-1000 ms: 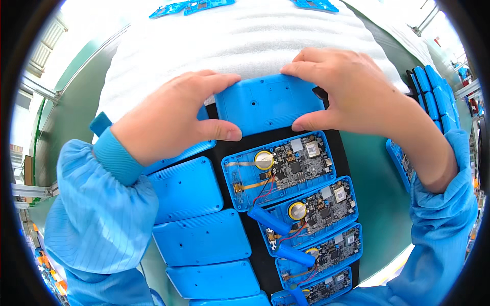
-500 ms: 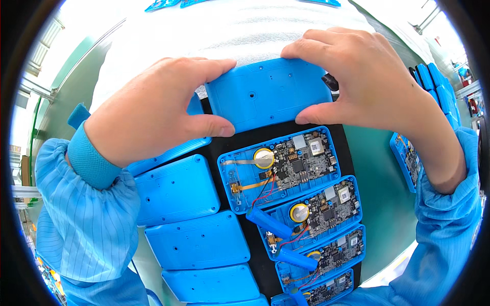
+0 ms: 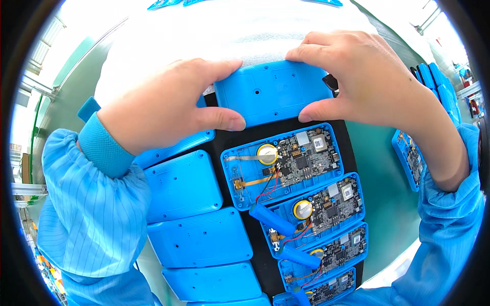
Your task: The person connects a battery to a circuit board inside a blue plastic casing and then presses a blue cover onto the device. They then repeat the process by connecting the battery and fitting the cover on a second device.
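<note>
Far end of the black strip (image 3: 259, 254): blue case (image 3: 286, 97), back upward, grasped at opposite ends by left hand (image 3: 173, 102) and right hand (image 3: 362, 81).
Done: this one looks covered; full seating, cannot tell.
Left: four open cases (image 3: 247, 166) below, boards bare, blue cells (image 3: 273, 219) hanging out; covers (image 3: 181, 186) alongside.
Edges: open cases crowd each other.
Room: green tabletop (image 3: 383, 204) rightward, white foam (image 3: 265, 30) beyond.

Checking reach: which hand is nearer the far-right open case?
Right. The right hand is beyond and left of the open case; the left hand is much farther left.
</note>
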The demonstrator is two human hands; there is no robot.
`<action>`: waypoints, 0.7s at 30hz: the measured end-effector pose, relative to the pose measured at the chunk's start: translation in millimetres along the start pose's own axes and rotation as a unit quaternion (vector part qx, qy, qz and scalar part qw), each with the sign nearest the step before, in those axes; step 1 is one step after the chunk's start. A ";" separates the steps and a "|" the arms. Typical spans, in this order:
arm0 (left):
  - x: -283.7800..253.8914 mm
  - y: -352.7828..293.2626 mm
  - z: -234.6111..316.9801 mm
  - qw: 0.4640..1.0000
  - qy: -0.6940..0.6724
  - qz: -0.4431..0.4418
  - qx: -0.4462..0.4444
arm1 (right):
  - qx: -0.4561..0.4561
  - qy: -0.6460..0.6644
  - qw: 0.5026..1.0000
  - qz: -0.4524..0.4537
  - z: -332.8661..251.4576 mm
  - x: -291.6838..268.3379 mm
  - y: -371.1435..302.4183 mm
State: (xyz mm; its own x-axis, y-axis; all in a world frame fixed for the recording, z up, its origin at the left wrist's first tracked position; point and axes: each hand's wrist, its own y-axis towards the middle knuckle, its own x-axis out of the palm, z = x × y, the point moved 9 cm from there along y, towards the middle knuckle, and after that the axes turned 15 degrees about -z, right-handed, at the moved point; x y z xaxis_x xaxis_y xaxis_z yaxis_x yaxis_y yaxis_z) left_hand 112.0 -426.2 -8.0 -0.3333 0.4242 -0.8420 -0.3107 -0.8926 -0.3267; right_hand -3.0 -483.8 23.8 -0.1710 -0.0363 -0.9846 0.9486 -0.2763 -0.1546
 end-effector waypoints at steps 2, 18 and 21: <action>-3.7 -2.1 2.8 1.000 0.004 0.009 0.000 | -0.005 -0.001 1.000 0.008 -1.6 -1.7 -0.1; 11.5 -8.1 -1.3 0.999 0.027 0.040 -0.007 | 0.017 0.079 0.996 -0.021 6.3 17.8 2.4; 10.9 -3.1 -7.0 0.999 -0.021 0.027 -0.002 | -0.007 0.055 0.998 -0.019 4.5 15.5 4.2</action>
State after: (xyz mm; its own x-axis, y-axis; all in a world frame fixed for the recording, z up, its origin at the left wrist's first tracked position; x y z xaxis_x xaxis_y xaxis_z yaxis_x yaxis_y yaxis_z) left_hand 115.6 -419.9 -19.1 -0.3871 0.3811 -0.8396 -0.2883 -0.9149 -0.2824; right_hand -2.9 -489.9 8.3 -0.1778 0.0806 -0.9808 0.9459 -0.2610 -0.1929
